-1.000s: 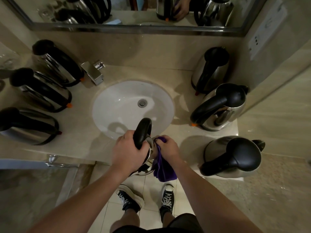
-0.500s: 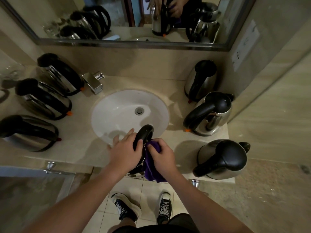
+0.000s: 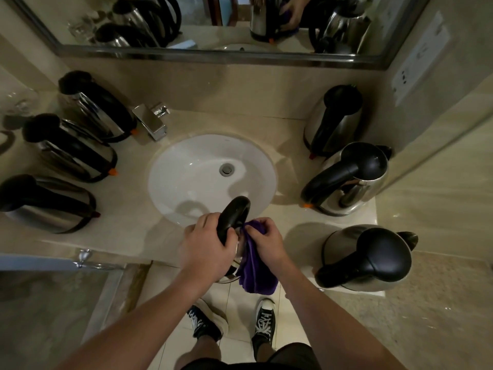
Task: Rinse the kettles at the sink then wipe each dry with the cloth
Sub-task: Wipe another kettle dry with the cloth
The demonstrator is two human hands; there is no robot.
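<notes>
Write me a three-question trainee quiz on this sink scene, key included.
1. True or false: the left hand grips the held kettle by its black handle.
2. What does the right hand hold: A a sponge, B the purple cloth, C the tap?
3. How many kettles stand on the counter right of the sink?

Key: 1 true; 2 B; 3 three.

steel kettle (image 3: 234,225) held at the sink's (image 3: 186,166) near rim – purple cloth (image 3: 256,265) against its side
</notes>
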